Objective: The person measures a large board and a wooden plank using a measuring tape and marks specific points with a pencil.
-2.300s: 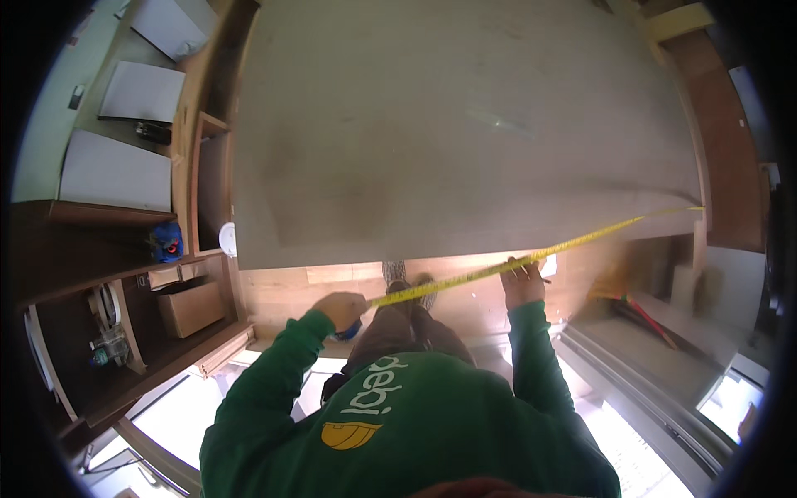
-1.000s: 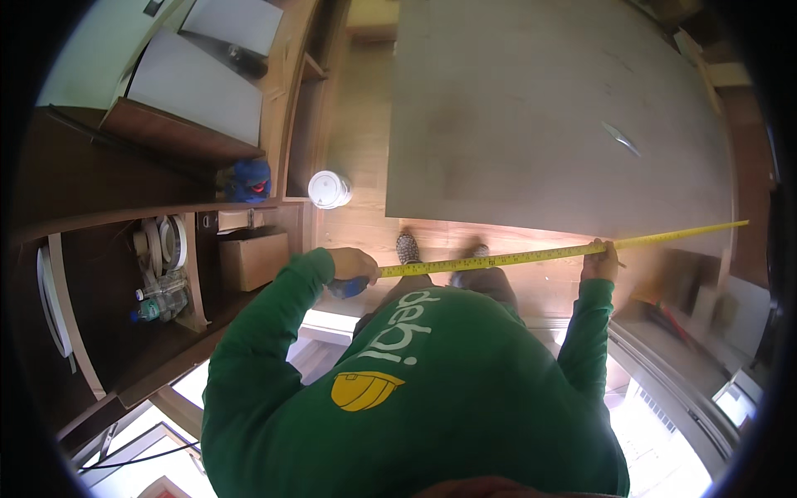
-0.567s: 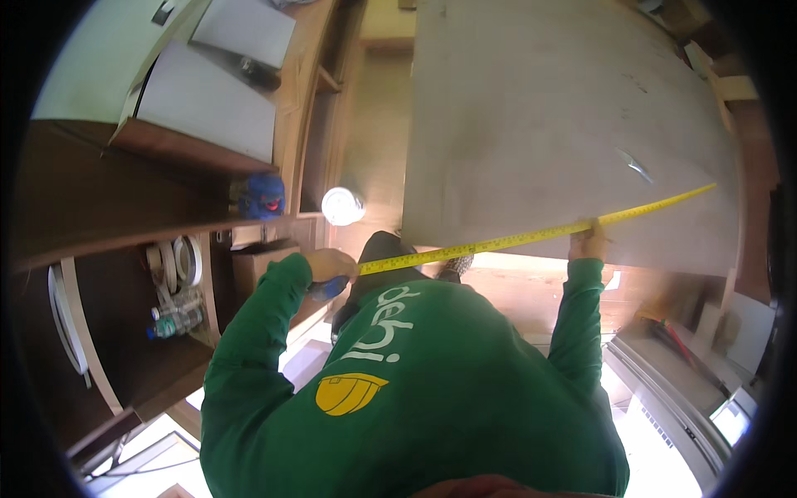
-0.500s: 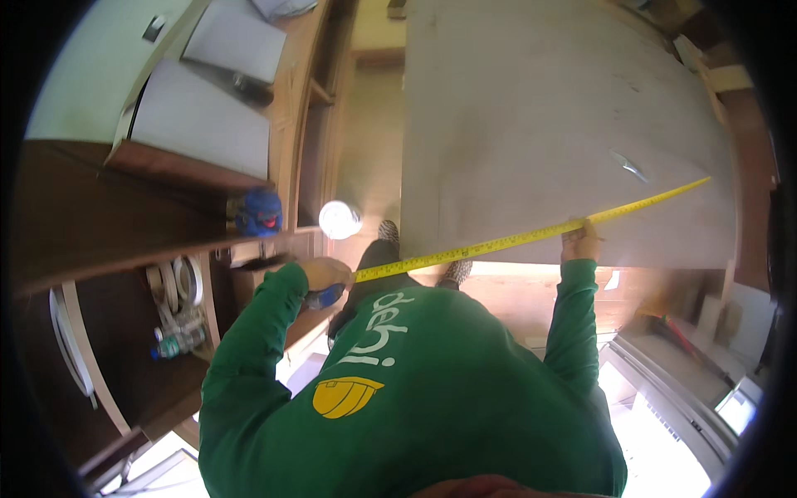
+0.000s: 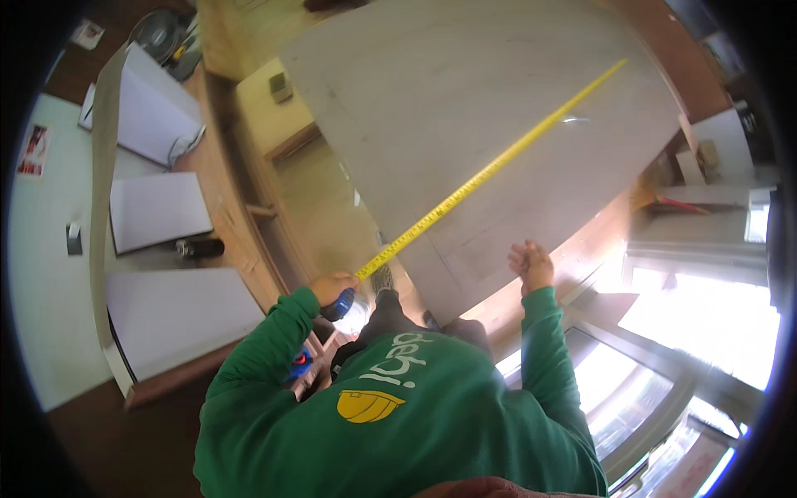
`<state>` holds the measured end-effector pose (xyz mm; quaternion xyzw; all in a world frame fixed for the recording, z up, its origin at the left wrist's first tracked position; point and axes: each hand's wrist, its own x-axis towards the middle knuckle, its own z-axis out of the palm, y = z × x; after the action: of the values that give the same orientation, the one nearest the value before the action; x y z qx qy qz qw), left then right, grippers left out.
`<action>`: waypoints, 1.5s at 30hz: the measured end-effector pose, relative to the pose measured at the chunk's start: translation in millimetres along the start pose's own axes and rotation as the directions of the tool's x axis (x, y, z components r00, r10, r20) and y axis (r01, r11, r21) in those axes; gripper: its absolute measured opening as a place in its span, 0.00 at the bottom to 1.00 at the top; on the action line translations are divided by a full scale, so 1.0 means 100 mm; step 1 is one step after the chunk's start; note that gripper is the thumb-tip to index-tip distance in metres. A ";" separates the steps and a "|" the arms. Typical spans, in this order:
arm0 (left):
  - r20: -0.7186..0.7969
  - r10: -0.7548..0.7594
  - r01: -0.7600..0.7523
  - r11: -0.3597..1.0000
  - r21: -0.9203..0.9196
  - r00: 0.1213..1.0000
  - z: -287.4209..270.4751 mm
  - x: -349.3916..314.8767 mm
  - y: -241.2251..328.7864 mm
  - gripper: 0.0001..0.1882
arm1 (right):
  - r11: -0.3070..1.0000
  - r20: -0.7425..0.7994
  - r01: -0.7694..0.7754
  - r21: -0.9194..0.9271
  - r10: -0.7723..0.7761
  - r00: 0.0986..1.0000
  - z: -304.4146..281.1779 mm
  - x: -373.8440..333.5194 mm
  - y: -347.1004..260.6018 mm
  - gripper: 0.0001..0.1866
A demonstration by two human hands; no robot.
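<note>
left hand (image 5: 332, 288) is clenched on the blue tape measure case (image 5: 339, 308), and the yellow tape (image 5: 486, 172) runs out diagonally across the big pale board (image 5: 498, 108), which stands right in front of the person. right hand (image 5: 531, 266) is released, fingers spread at the board's lower edge, holding nothing. i'd say keep the blade taut and flat so it doesn't sag. the board looks smooth and matte, the tape thin and stiff, and there are white panels (image 5: 158, 212) off left.

Strong daylight glare blows out the glass panes (image 5: 706, 332) lower right. Pale grey flat board (image 5: 498, 124) evenly lit, slightly soft. Heavy fisheye bending, black vignette at rim.
</note>
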<state>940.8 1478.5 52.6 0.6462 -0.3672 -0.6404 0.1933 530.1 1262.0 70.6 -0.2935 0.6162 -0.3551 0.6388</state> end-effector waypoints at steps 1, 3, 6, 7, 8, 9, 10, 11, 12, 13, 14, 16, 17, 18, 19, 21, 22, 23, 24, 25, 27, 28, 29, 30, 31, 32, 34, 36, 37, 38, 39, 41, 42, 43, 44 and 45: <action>-0.012 -0.001 0.001 1.000 -0.021 1.000 -0.11 0.07 0.01 0.17 | 0.999 -0.012 -0.020 -0.032 0.019 1.000 -0.02 -0.09 0.06 0.22; -0.003 0.064 -0.063 0.997 0.050 0.998 -0.37 0.23 0.15 0.17 | 0.998 -0.044 -0.008 -0.065 0.006 0.999 -0.12 -0.25 0.16 0.21; 0.000 0.045 -0.045 0.995 0.084 0.999 -0.67 0.50 0.29 0.17 | 0.992 -0.070 -0.027 -0.124 0.018 0.997 -0.39 -0.45 0.52 0.19; -0.015 -0.001 0.002 0.998 0.058 1.000 -0.75 0.63 0.39 0.18 | 0.989 -0.060 -0.015 -0.146 0.006 0.998 -0.48 -0.44 0.58 0.18; -0.019 0.012 -0.010 0.998 0.068 1.000 -0.81 0.75 0.47 0.18 | 0.987 -0.093 -0.042 -0.155 0.028 0.995 -0.57 -0.47 0.67 0.17; -0.055 0.054 -0.048 0.993 0.106 0.997 -0.91 0.77 0.58 0.18 | 0.988 -0.107 -0.056 -0.145 0.041 0.993 -0.63 -0.50 0.84 0.16; -0.066 0.075 -0.066 0.989 0.133 0.995 -0.99 0.83 0.64 0.18 | 0.985 -0.104 -0.081 -0.153 0.065 0.992 -0.74 -0.51 1.03 0.16; -0.053 0.072 -0.069 0.997 0.047 0.996 -1.07 0.92 0.71 0.19 | 0.982 -0.109 -0.102 -0.160 0.085 0.990 -0.88 -0.51 1.25 0.15; -0.040 0.079 -0.076 0.995 0.069 0.996 -1.14 0.98 0.80 0.19 | 0.979 -0.150 -0.144 -0.145 0.123 0.981 -1.00 -0.52 1.48 0.16; -0.050 0.109 -0.103 0.989 0.104 0.993 -1.23 1.04 0.89 0.19 | 0.975 -0.193 -0.183 -0.129 0.156 0.969 -1.12 -0.54 1.75 0.16; -0.044 0.155 -0.148 0.980 0.132 0.987 -1.29 1.16 1.01 0.18 | 0.973 -0.166 -0.222 0.070 0.231 0.959 -1.43 -0.49 2.19 0.15; -0.046 0.146 -0.141 0.985 0.099 0.988 -1.56 1.34 1.10 0.17 | 0.931 -0.125 -0.225 0.288 0.270 0.955 -1.48 -0.45 2.48 0.15; -0.082 0.093 -0.088 0.994 0.059 0.992 -1.73 1.37 1.12 0.16 | 0.951 -0.203 -0.295 0.091 0.307 0.930 -1.26 -0.54 2.47 0.14; -0.063 0.103 -0.097 0.991 0.092 0.993 -1.82 1.47 1.19 0.16 | 0.923 -0.301 -0.372 -0.097 0.329 0.895 -1.10 -0.63 2.57 0.14; -0.026 0.132 -0.130 0.989 0.067 0.991 -1.80 1.71 1.31 0.16 | 0.937 -0.270 -0.325 0.132 0.349 0.897 -1.38 -0.76 2.94 0.13; 0.036 0.177 -0.179 0.983 0.046 0.984 -1.95 2.10 1.47 0.16 | 0.893 -0.251 -0.319 0.317 0.403 0.880 -1.58 -1.00 3.31 0.13; 0.053 0.184 -0.188 0.979 0.074 0.981 -2.11 2.22 1.49 0.16 | 0.881 -0.253 -0.346 0.323 0.432 0.866 -1.32 -1.07 3.40 0.13; 0.034 0.204 -0.205 0.977 0.057 0.978 -2.31 2.38 1.49 0.16 | 0.870 -0.256 -0.371 0.323 0.458 0.851 -1.06 -1.13 3.45 0.13; 0.039 0.231 -0.232 0.972 0.030 0.972 -2.44 2.62 1.59 0.16 | 0.927 -0.340 -0.334 0.173 0.374 0.863 -0.83 -1.30 3.59 0.12; 0.033 0.204 -0.204 0.979 0.005 0.978 -2.49 2.82 1.66 0.15 | 0.946 -0.419 -0.325 0.005 0.297 0.858 -0.66 -1.60 3.73 0.12; 0.050 0.162 -0.164 0.986 0.036 0.985 -2.93 3.02 1.81 0.15 | 0.877 -0.553 -0.470 -0.105 0.341 0.760 0.25 -1.73 3.58 0.11; 0.065 0.147 -0.149 0.989 0.022 0.987 -3.10 3.16 1.89 0.15 | 0.852 -0.598 -0.509 -0.121 0.346 0.723 0.68 -1.81 3.35 0.11; 0.067 0.174 -0.178 0.981 0.071 0.983 -3.23 3.37 1.96 0.15 | 0.843 -0.631 -0.524 -0.121 0.342 0.696 1.01 -1.94 3.19 0.11; 0.083 0.178 -0.185 0.980 0.077 0.980 -3.33 3.57 2.04 0.15 | 0.842 -0.656 -0.527 -0.115 0.335 0.677 1.31 -2.03 3.04 0.11; 0.130 0.210 -0.222 0.971 0.086 0.969 -3.30 3.79 2.15 0.15 | 0.824 -0.685 -0.538 -0.175 0.291 0.668 1.43 -2.16 3.07 0.12; 0.159 0.240 -0.258 0.961 0.101 0.958 -3.34 3.99 2.24 0.15 | 0.829 -0.697 -0.535 -0.161 0.288 0.656 1.61 -2.19 3.04 0.12; 0.095 0.235 -0.244 0.965 0.099 0.967 -3.60 4.41 2.46 0.15 | 0.894 -0.705 -0.448 -0.009 0.312 0.637 1.94 -2.09 2.88 0.11; 0.061 0.219 -0.224 0.970 0.093 0.974 -3.60 4.59 2.78 0.15 | 0.904 -0.710 -0.426 0.023 0.315 0.630 2.12 -2.11 2.85 0.10; 0.053 0.185 -0.190 0.977 0.098 0.981 -3.42 4.60 2.96 0.15 | 0.890 -0.730 -0.453 0.049 0.342 0.592 2.18 -2.18 2.88 0.11; 0.028 0.152 -0.154 0.982 0.107 0.988 -3.35 4.58 3.12 0.15 | 0.876 -0.739 -0.478 0.072 0.369 0.564 2.27 -2.22 2.87 0.11; 0.040 0.161 -0.164 0.981 0.107 0.986 -3.28 4.59 3.31 0.15 | 0.892 -0.739 -0.434 0.130 0.379 0.557 2.25 -2.26 2.99 0.11; 0.065 0.085 -0.087 0.996 0.030 0.994 -3.07 4.63 3.60 0.14 | 0.877 -0.784 -0.480 0.019 0.311 0.537 2.07 -2.48 3.43 0.11; 0.080 0.086 -0.089 0.996 0.030 0.993 -2.99 4.61 3.71 0.14 | 0.843 -0.803 -0.531 -0.086 0.257 0.538 2.04 -2.53 3.56 0.11; 0.049 0.042 -0.044 0.999 0.033 0.998 -3.22 4.56 3.81 0.13 | 0.857 -0.770 -0.514 0.038 0.353 0.532 2.34 -2.26 3.35 0.11; 0.095 -0.004 0.004 1.000 0.002 0.995 -3.13 4.57 3.89 0.13 | 0.855 -0.782 -0.517 0.041 0.349 0.516 2.30 -2.36 3.46 0.11; 0.118 -0.006 0.006 1.000 -0.004 0.993 -3.03 4.58 3.96 0.13 | 0.849 -0.820 -0.529 0.011 0.310 0.480 2.28 -2.48 3.58 0.11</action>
<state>1103.6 820.7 55.5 0.6080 -0.3746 -0.6788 0.1710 793.3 1655.7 -61.1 -0.0181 0.9257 -0.2004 0.3204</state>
